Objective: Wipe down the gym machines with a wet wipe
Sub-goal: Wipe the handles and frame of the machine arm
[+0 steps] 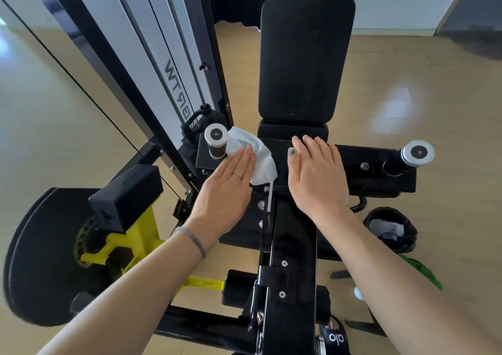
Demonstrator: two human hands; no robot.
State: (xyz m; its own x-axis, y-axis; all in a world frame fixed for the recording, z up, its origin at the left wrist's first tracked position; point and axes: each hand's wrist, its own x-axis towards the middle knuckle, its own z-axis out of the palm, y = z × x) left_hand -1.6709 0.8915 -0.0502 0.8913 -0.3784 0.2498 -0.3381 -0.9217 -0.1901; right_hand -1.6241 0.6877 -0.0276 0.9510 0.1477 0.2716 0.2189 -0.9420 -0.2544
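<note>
**Wipe under left hand, crossbar running left to right**

White wet wipe spread on the black crossbar of the gym machine, just right of the left handle post and touching it. Pinned flat under the straight fingers of the left hand, palm down, nothing gripped. Loose far and right edges of the wipe sticking out past the fingertips.

Right hand flat too, fingers straight and together, resting bare on the crossbar just right of the wipe, a narrow gap between the two hands. No wipe under it.

Long axis of the crossbar left to right, ending at the right handle post, well apart from the wipe. Likely next: a sweep rightward along that axis, blocked by the right hand unless lifted. Left hand clearly the nearer, already on the wipe.

Upright back pad beyond. Weight stack frame far left. Small black bin on the floor, near right.
</note>
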